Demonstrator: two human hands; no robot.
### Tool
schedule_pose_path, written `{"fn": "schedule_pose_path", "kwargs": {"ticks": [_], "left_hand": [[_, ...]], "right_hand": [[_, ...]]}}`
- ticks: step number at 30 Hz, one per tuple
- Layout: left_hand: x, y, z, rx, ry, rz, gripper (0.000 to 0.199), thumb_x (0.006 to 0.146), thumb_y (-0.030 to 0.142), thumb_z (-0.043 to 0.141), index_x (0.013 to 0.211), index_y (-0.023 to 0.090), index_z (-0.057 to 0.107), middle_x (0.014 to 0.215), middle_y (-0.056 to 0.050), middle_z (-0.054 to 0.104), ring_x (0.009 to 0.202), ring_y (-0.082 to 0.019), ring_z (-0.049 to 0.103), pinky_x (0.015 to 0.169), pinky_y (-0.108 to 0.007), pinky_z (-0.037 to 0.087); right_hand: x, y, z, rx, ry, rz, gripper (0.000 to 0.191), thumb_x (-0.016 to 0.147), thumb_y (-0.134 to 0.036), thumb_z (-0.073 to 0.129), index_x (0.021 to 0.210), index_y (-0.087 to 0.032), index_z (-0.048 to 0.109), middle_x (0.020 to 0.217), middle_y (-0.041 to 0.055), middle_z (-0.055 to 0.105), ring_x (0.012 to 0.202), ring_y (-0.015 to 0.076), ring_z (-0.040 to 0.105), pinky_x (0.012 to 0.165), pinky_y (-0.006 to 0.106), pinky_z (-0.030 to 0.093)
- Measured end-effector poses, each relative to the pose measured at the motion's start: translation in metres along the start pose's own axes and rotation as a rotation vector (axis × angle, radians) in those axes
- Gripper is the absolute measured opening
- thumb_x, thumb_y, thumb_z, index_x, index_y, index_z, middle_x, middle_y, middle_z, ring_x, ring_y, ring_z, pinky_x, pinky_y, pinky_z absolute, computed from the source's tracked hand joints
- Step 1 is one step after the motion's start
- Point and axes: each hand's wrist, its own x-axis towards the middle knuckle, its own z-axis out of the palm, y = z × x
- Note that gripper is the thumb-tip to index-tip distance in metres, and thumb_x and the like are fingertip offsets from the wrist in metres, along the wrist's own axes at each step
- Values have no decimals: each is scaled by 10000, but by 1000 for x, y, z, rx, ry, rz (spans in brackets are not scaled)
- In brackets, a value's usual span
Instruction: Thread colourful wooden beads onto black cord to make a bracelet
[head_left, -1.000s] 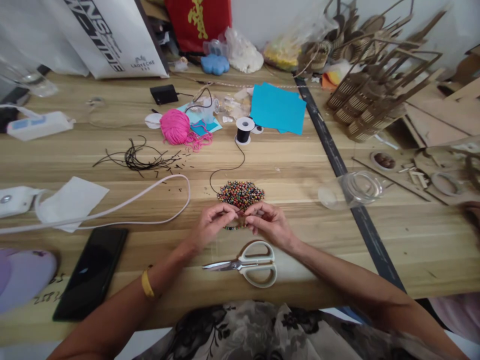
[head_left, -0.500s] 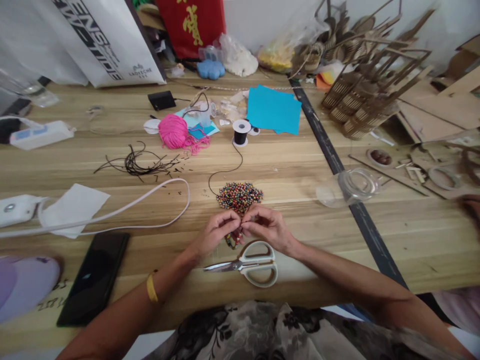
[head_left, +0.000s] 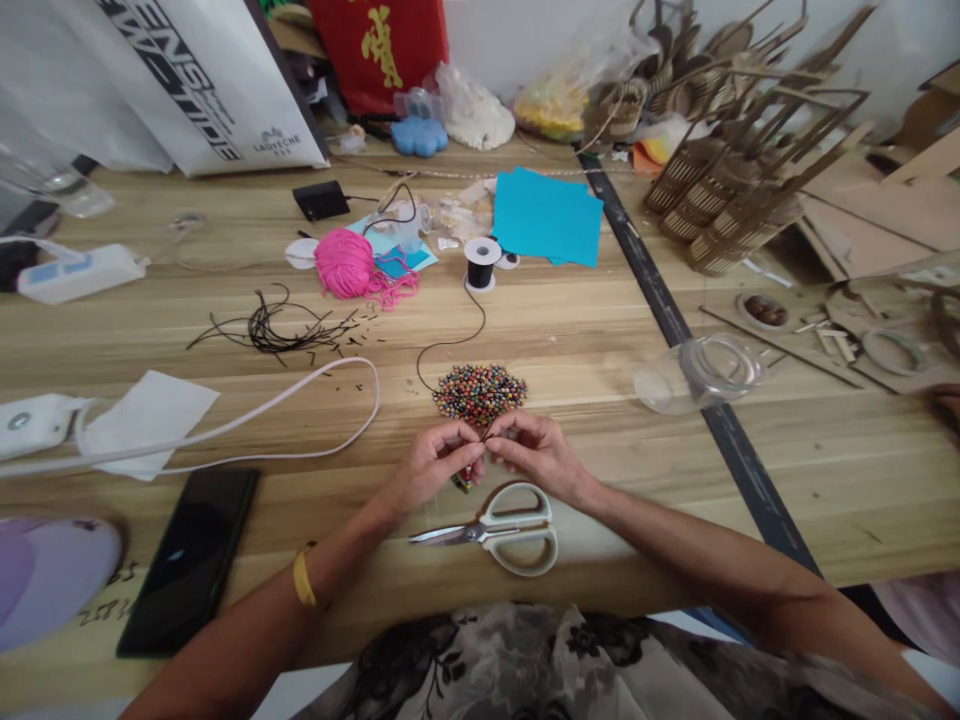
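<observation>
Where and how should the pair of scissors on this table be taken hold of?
Probably best by the pale handle loops, coming from the person's right: the scissors lie flat with blades pointing left, and both loops are wide. The right hand is nearer to them.

We see a wide wooden surface (head_left: 615,310) spreading out around the right hand (head_left: 536,455), its pale tan grain marked with darker streaks. To the right of that hand, a dark strip (head_left: 757,485) slants across the wood, from the near edge toward the back. Well beyond the hand, we find a plain whitish wall (head_left: 502,35). The light is soft, and the wood looks palest just past the hand.
</observation>
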Motion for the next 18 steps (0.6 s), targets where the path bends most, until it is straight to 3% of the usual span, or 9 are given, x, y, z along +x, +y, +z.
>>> {"fn": "schedule_pose_path", "kwargs": {"ticks": [9, 18], "left_hand": [[1, -2, 1, -42, 21, -44, 326, 772, 442, 661, 758, 124, 593, 681, -20, 645, 603, -107, 588, 572, -216, 471], [0, -2, 1, 58, 147, -20, 307, 770, 433, 656, 744, 131, 608, 642, 0, 600, 595, -102, 557, 581, -219, 473]], "right_hand": [[1, 0, 3, 115, -39, 42, 261, 787, -397, 697, 786, -157, 592, 598, -29, 588, 495, 63, 517, 435, 151, 428], [3, 7, 0, 268, -22, 72, 249, 748, -358, 741, 759, -151, 602, 673, -11, 623, 538, 70, 553, 436, 150, 461]]}}
